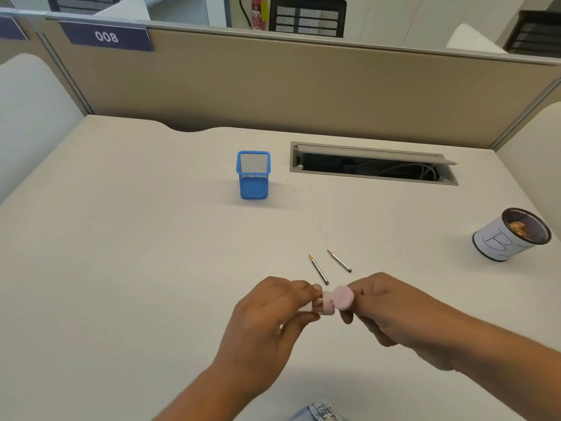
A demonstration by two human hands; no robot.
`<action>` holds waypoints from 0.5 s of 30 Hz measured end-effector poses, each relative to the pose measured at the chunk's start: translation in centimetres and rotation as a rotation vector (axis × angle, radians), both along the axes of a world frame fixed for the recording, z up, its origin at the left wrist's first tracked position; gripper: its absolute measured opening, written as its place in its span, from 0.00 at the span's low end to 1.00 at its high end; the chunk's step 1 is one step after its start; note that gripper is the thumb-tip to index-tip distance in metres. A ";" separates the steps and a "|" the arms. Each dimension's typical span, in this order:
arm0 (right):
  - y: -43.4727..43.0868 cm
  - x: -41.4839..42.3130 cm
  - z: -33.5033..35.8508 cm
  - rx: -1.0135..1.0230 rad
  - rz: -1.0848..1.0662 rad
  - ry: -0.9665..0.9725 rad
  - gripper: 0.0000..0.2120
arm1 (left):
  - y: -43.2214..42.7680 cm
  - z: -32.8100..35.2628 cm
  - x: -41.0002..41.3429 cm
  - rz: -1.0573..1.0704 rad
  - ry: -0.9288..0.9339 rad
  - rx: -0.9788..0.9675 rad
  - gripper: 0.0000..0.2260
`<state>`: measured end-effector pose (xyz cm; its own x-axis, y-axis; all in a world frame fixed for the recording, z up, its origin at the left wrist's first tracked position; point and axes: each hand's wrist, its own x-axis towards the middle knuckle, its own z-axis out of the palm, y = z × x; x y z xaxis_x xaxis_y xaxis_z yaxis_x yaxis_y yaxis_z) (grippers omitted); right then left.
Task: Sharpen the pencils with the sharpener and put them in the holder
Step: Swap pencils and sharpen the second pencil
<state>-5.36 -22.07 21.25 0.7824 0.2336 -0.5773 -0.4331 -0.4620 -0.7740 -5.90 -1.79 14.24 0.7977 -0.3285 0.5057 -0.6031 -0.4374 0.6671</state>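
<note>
Both hands meet low in the middle of the desk around a small pink sharpener. My left hand (267, 311) grips the sharpener body (114, 305) from the left. My right hand (391, 305) holds its round pink lid (343, 297), tilted and slightly apart from the body. Two short pencils lie on the desk just beyond my fingers, tips pointing away: one (318, 269) on the left, one (339, 260) on the right. The blue mesh holder (253, 177) stands upright farther back, and no pencil shows inside it.
A black mesh cup wrapped in white paper (510, 235) stands at the right edge, with shavings inside. An open cable tray (373, 165) is set into the desk behind, right of the holder. A tan partition (303, 83) closes the far side.
</note>
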 end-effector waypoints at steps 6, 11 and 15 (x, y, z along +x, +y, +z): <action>-1.4 0.1 -0.7 -0.466 0.352 -0.775 0.17 | 0.7 1.3 0.5 0.066 0.391 -0.142 0.12; -1.0 0.0 -1.4 -0.724 0.469 -1.085 0.14 | 0.3 2.0 0.6 0.049 0.483 -0.209 0.12; -0.2 0.0 -1.7 -0.503 0.242 -0.732 0.15 | 0.1 0.8 0.6 0.083 0.194 -0.151 0.13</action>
